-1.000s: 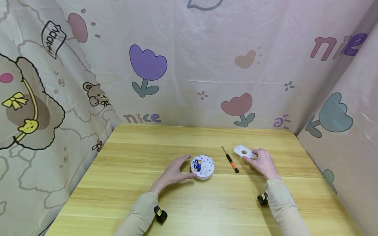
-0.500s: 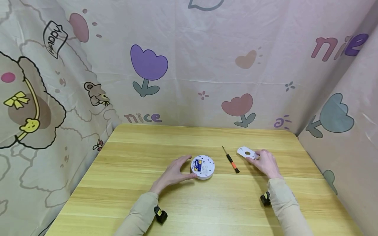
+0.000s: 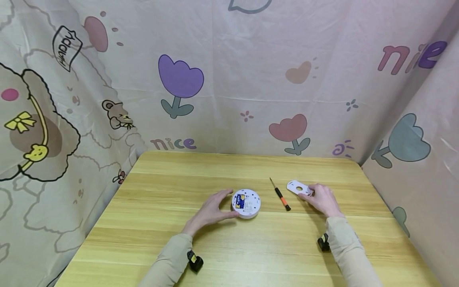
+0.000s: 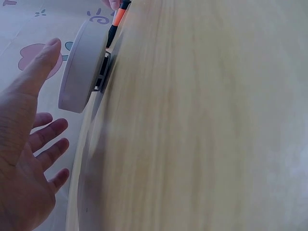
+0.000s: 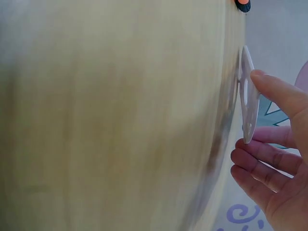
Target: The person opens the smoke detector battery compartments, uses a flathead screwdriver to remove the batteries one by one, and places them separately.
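A round white smoke detector (image 3: 246,203), with a blue and yellow label on its upturned face, lies on the table. My left hand (image 3: 211,209) is beside it on the left, fingers spread and relaxed; the thumb is at the rim, and I cannot tell if it touches. In the left wrist view the hand (image 4: 33,149) shows uncurled fingers apart from the detector (image 4: 83,67). My right hand (image 3: 323,199) pinches one end of a white mounting plate (image 3: 296,186) with a central hole. The right wrist view shows the thumb on the plate (image 5: 249,96), close above the table.
Between the detector and the plate lies a small screwdriver (image 3: 281,198) with a black and orange handle. The wooden table (image 3: 201,167) ends at a patterned cloth (image 3: 229,123) along the back and sides.
My right hand has moved a little to the right with the mounting plate, then the plate has dipped slightly toward the table. The left hand and detector stay in place.
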The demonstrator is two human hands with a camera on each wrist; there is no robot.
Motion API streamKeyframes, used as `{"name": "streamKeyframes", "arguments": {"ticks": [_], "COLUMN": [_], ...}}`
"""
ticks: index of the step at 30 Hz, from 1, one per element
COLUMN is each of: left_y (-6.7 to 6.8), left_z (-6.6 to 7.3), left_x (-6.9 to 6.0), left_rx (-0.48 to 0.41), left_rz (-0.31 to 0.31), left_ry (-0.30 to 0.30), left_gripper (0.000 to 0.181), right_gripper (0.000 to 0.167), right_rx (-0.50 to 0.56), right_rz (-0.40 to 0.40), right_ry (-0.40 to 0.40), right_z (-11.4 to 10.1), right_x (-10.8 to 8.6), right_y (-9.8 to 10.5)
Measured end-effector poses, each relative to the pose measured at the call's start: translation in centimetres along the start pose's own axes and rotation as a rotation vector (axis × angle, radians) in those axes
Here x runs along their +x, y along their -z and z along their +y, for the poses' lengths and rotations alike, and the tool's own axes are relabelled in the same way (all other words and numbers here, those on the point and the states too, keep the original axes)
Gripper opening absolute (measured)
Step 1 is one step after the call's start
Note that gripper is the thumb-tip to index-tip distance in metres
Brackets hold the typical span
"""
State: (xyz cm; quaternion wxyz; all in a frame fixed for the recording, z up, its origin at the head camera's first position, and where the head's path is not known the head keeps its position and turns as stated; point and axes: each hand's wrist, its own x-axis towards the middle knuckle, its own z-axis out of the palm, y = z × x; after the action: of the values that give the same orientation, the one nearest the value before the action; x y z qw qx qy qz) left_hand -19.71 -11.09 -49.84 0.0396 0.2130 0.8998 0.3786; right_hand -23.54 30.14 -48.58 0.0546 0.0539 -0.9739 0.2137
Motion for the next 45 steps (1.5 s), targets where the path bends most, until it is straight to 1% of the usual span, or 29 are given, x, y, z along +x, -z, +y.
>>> {"name": "streamKeyframes", "arguments": {"ticks": [4, 10, 12, 18, 22, 28, 33, 39, 41, 45], "left_y": [0.0, 0.1, 0.1, 0.2, 0.2, 0.2, 0.2, 0.3, 0.2, 0.2], "left_z": [0.0, 0.0, 0.0, -0.1, -0.1, -0.2, -0.2, -0.2, -0.3, -0.3], "left_x": [0.0, -0.1, -0.1, -0.1, -0.2, -0.2, -0.2, -0.3, -0.2, -0.2], "left_rx": [-0.001, -0.007, -0.015, -0.032, -0.027, -0.018, -0.017, -0.017, -0.017, -0.012], "left_rz": [-0.003, -0.010, -0.012, -0.016, -0.022, -0.024, -0.026, -0.022, -0.020, -0.021], "left_ry": [0.002, -0.001, -0.001, 0.004, 0.011, 0.014, 0.026, 0.011, 0.009, 0.008], "left_gripper": [0.094, 0.095, 0.095, 0.097, 0.097, 0.097, 0.098, 0.098, 0.099, 0.098], "right_gripper": [0.057, 0.031, 0.029, 0.030, 0.030, 0.028, 0.024, 0.020, 0.025, 0.043], "right_rx": [0.010, -0.015, -0.035, -0.083, -0.091, -0.068, -0.041, -0.012, -0.004, 0.018], "right_rz": [0.001, 0.009, 0.009, 0.004, -0.004, -0.013, -0.005, 0.001, 0.001, 0.001], "right_ry": [0.012, 0.057, 0.069, 0.086, 0.101, 0.090, 0.083, 0.069, 0.063, 0.036], "right_z": [0.2, 0.5, 0.5, 0.6, 0.7, 0.7, 0.5, 0.2, 0.1, -0.2], "right_x": [0.0, 0.0, -0.1, -0.2, -0.1, -0.2, -0.4, -0.6, -0.7, -1.1], "right_y": [-0.2, -0.3, -0.2, -0.2, -0.2, -0.2, -0.1, 0.0, 0.0, 0.0]}}
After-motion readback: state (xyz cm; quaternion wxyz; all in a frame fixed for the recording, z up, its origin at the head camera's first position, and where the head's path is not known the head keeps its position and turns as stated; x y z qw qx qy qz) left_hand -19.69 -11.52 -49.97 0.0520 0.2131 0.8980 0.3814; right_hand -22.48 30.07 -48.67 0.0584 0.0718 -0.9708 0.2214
